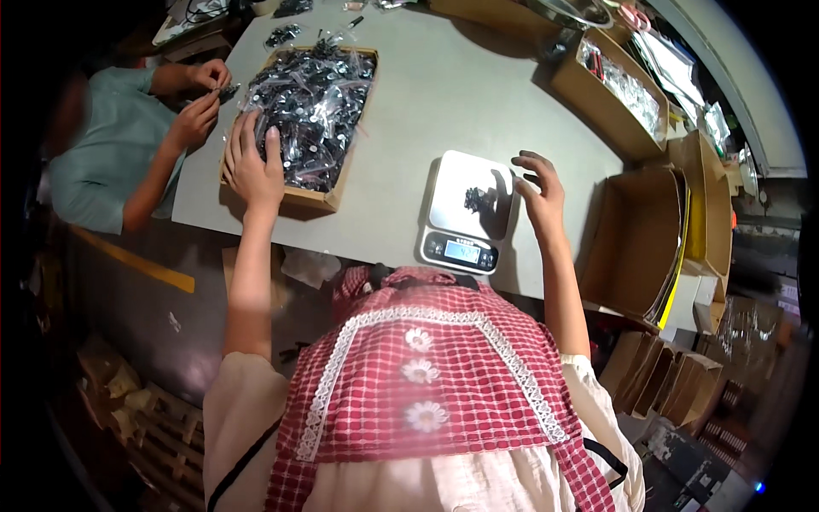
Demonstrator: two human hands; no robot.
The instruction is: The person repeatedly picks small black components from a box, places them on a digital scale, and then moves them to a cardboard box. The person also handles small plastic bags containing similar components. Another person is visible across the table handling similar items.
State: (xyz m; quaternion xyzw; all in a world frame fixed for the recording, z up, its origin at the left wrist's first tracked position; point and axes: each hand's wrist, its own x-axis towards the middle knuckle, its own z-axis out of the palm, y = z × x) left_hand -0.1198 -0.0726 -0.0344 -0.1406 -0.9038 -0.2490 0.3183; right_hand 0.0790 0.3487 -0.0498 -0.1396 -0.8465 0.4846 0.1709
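My left hand (pixel 253 171) lies over the near left corner of a shallow cardboard box (pixel 312 195), its fingers stretched out and the thumb apart. Heaped inside that box are small black parts in clear plastic bags (pixel 311 111). On the table in front of me stands a digital kitchen scale (pixel 452 183) with a lit display. A little pile of small black parts (pixel 479 200) rests on its silver plate. Just off the scale's right edge hovers my right hand (pixel 543 194), fingers apart and nothing seen in it.
At the left a co-worker's hands (pixel 205 96) hold a small dark piece beside the box. A long carton of clear bags (pixel 627 94) stands at the far right. Nearer, an open cardboard box (pixel 631 230) sits at the table's right edge. More black parts (pixel 282 35) lie at the back.
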